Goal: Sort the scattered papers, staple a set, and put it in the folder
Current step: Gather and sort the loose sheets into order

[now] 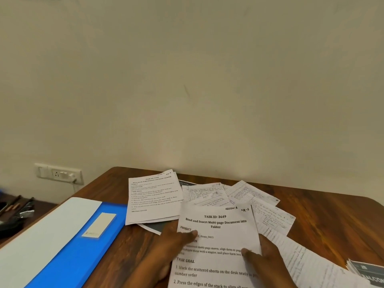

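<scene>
The sorting looks barely begun. Both hands are on one printed sheet (216, 246) headed "TASK ID: 3649", near the front of the tabletop (332, 221): the left hand (166, 250) pinches its left edge with the thumb laid across the print, and the right hand (268, 260) holds the right edge the same way — each grip is closed on that sheet, neither is released.

Behind and to the right of it the handwritten pages (245, 196) lie fanned and overlapping, out of any order, with more lined sheets (301, 260) trailing toward the lower right corner. A second printed set (153, 198) lies askew to the left, a couple of sheets deep, partly over something dark.

The blue folder (83, 246) lies closed at the left of the tabletop, with a pale sheet (or flap, I cannot tell which) over its left part and a small label on it. It holds nothing that shows.

No stapler is visible. By my reading, gathering, ordering, squaring the edges, stapling and filing all remain to be done.
</scene>
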